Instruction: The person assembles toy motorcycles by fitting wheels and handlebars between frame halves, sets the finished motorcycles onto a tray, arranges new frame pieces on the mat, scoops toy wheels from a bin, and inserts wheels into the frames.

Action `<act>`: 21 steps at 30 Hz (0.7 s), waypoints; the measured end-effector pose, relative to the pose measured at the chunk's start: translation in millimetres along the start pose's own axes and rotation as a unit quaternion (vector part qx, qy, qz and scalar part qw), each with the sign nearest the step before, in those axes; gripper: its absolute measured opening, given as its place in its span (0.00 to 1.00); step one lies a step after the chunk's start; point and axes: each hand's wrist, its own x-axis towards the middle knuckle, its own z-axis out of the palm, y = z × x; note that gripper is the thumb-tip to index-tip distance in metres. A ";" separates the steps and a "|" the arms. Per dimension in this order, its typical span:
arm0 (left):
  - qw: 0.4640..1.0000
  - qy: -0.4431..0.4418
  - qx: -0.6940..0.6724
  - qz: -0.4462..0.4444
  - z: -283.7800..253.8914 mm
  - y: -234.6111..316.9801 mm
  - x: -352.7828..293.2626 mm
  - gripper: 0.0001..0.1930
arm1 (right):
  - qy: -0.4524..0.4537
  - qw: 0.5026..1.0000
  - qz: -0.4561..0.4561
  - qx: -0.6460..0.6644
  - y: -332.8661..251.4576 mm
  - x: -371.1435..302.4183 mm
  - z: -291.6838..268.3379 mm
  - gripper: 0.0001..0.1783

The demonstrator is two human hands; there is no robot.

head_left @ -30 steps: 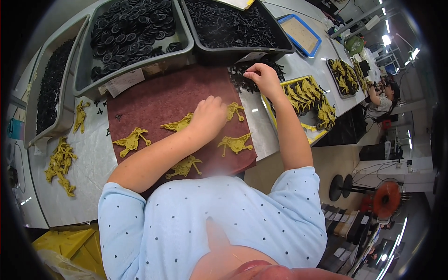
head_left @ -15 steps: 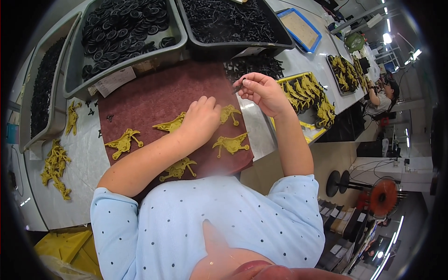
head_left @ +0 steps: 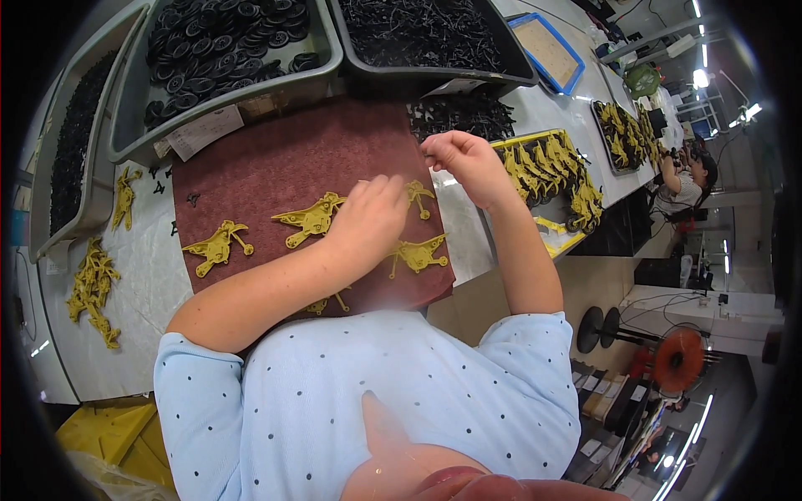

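My left hand (head_left: 372, 219) curls over a yellow plastic frame part (head_left: 420, 200) lying on the maroon cloth (head_left: 276, 142); its fingers cover that part's left side and seem to hold it down. At the cloth's right edge, my right hand (head_left: 466, 167) is closed in a pinch. A small black plastic piece showed in its fingertips earlier; now the fingers mostly hide it. More yellow parts of the same shape lie about: one (head_left: 313, 219) left of my left hand, another (head_left: 219, 248) further left, and one (head_left: 420, 253) nearer me.
Grey bins of black wheels (head_left: 200, 63), thin black pieces (head_left: 418, 37) and small black parts (head_left: 79, 142) line the back and left. Loose black pieces (head_left: 468, 115) lie behind my right hand. A yellow-rimmed tray (head_left: 547, 167) of yellow assemblies stands right. A yellow pile (head_left: 93, 288) lies left.
My left hand has shifted slightly right and nearer me, uncovering more of the yellow part to its left. The black piece in my right fingertips has mostly gone out of sight.
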 end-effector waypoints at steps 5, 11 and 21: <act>0.982 0.156 0.071 0.085 21.5 0.9 -5.5 0.08 | 0.067 0.871 -0.163 -0.460 2.5 -2.1 19.8 0.15; 0.994 0.068 0.006 0.081 23.9 -3.1 -6.8 0.07 | 0.063 0.876 -0.117 -0.464 -0.9 -0.6 17.2 0.14; 0.981 0.087 0.137 0.109 30.5 2.5 -10.1 0.11 | -0.042 0.901 -0.036 -0.430 7.2 11.0 10.7 0.09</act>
